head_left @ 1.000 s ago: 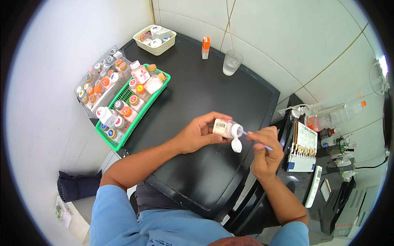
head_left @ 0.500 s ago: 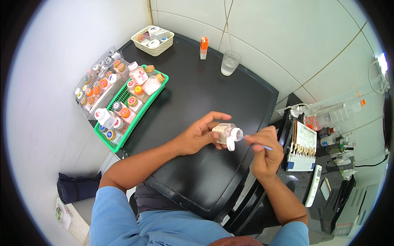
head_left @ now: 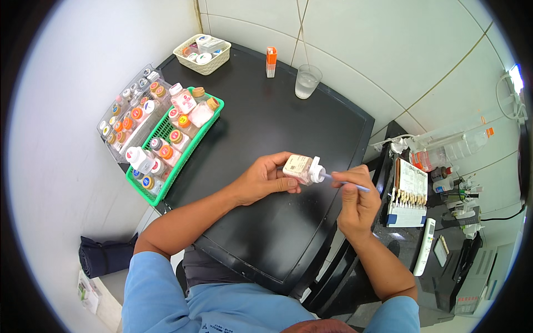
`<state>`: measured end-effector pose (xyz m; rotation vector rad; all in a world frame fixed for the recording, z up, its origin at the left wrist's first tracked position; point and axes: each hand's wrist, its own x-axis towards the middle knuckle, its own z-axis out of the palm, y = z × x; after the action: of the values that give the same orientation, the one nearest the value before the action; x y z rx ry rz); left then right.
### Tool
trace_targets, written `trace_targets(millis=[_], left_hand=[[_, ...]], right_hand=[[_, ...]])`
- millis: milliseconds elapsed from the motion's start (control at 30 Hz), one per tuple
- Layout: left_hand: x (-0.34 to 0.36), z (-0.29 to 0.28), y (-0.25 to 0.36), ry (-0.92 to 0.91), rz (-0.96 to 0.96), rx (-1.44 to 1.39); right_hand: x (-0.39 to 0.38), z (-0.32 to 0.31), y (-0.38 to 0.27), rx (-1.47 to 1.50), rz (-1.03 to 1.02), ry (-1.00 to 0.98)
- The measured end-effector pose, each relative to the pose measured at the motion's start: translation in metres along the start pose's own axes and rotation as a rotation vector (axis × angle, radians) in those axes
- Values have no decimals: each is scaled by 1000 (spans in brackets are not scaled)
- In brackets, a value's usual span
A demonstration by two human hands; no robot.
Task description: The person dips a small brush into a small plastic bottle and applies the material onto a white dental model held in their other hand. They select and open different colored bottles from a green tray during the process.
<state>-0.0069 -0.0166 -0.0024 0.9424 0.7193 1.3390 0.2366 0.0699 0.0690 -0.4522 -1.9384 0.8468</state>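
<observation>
My left hand (head_left: pixel 271 176) is closed round a small clear plastic bottle (head_left: pixel 300 168) with a pale label and a white flip-top cap. The bottle lies tipped, its mouth toward my right hand. My right hand (head_left: pixel 358 200) pinches a thin blue-violet stick (head_left: pixel 355 185), whose near end sits at the bottle's mouth. How far the stick reaches inside I cannot tell. Both hands are above the black table (head_left: pixel 250 127).
A green basket (head_left: pixel 191 149) of capped bottles stands at the left, beside a clear rack (head_left: pixel 119 119) of more bottles. Further back are a cream basket (head_left: pixel 210 67), an orange-and-white box (head_left: pixel 271 62) and a glass (head_left: pixel 307 83). A tooth shade guide (head_left: pixel 408 194) and a white remote (head_left: pixel 425 247) lie right.
The bottle has turned in my left hand, so its label faces up and its cap has swung over. The stick's end has come to the bottle's mouth. The view has shifted slightly.
</observation>
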Motion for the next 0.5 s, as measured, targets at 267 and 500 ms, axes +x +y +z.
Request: trace_targets(millis=[267,500], left_hand=[[-1,-2,2,1,-26,-17],[1,-6,-7,0,8,23]], right_hand=[[4,0,-2,57,6,-66],[-2,-2,9,229,109,10]])
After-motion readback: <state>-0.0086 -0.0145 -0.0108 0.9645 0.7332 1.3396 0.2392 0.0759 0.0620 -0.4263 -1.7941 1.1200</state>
